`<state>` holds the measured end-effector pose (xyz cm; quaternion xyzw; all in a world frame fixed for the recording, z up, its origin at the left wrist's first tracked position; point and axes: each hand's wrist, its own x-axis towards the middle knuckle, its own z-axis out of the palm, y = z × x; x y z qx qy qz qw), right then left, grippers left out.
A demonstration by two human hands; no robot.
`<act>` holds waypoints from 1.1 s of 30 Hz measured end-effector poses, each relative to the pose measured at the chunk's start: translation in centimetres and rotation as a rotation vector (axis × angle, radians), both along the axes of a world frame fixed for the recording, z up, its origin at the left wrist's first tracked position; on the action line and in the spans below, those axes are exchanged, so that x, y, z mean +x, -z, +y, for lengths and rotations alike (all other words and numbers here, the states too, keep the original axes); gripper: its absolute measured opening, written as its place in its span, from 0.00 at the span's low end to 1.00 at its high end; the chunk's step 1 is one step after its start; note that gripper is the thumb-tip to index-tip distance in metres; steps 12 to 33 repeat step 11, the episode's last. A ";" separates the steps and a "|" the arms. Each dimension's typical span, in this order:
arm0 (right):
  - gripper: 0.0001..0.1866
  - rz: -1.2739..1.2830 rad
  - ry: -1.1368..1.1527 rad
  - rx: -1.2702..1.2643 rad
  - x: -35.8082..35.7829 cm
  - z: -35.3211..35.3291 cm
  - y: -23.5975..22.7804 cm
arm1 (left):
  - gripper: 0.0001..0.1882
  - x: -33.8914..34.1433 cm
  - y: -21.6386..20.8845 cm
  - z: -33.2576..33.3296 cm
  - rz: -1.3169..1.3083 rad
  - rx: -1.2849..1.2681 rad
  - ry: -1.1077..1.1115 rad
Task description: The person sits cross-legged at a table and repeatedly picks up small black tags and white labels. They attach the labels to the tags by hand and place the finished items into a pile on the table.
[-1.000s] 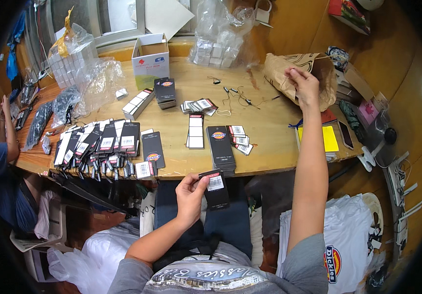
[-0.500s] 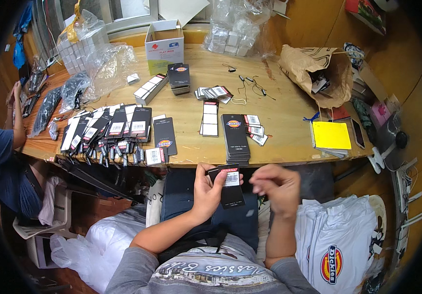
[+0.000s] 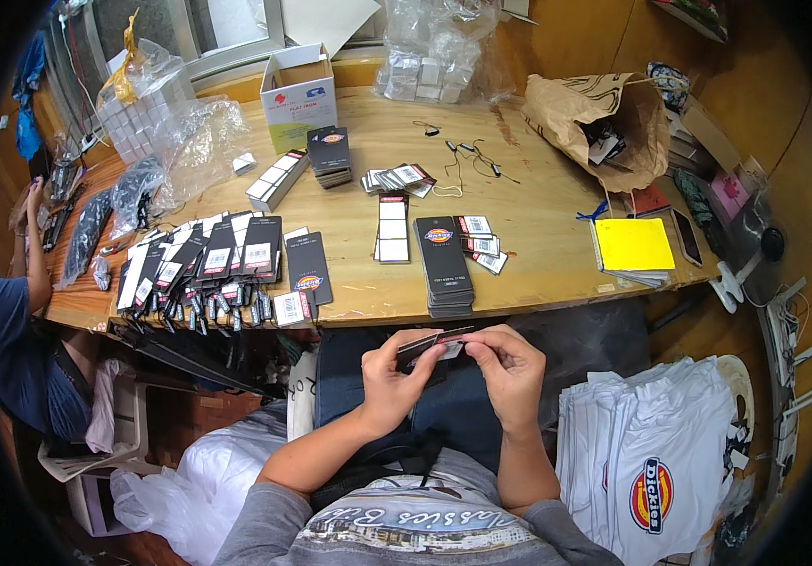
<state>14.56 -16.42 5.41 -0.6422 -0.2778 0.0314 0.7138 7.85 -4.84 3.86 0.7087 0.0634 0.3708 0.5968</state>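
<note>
Just in front of the table edge, my left hand [image 3: 395,375] pinches black hang tags [image 3: 422,347] between thumb and fingers, tilted so that mostly their edges show. My right hand [image 3: 510,370] is closed at the other end of the tags, thumb and fingertips pressed together on their edge. Beyond my hands stands a neat stack of black hang tags [image 3: 443,274]. Small white barcode tags [image 3: 484,243] with red ends are fanned beside it. To its left lies a strip of white labels [image 3: 393,236]. Whether a cord is between my right fingertips is too small to tell.
A heap of corded tags [image 3: 217,255] covers the table's left part. Farther back are a white carton [image 3: 298,104], another tag stack [image 3: 330,156] and loose black cords [image 3: 475,158]. A paper bag [image 3: 604,132] and yellow pad [image 3: 632,244] lie right. White shirts [image 3: 646,453] are piled beside me; a person [image 3: 19,330] sits left.
My right hand has moved left and closed on the tags' edge. The tags have tipped from facing up to nearly edge-on. The view has shifted slightly.
</note>
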 end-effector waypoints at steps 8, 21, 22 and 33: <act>0.04 -0.028 0.003 -0.019 -0.6 -0.2 -0.6 | 0.09 -0.3 -0.3 0.0 -0.078 0.199 -0.060; 0.04 -0.124 0.048 -0.008 -0.3 0.0 -0.2 | 0.09 -0.3 -0.3 -0.1 -0.095 0.225 -0.063; 0.04 -0.124 0.048 -0.008 -0.3 0.0 -0.2 | 0.09 -0.3 -0.3 -0.1 -0.095 0.225 -0.063; 0.04 -0.124 0.048 -0.008 -0.3 0.0 -0.2 | 0.09 -0.3 -0.3 -0.1 -0.095 0.225 -0.063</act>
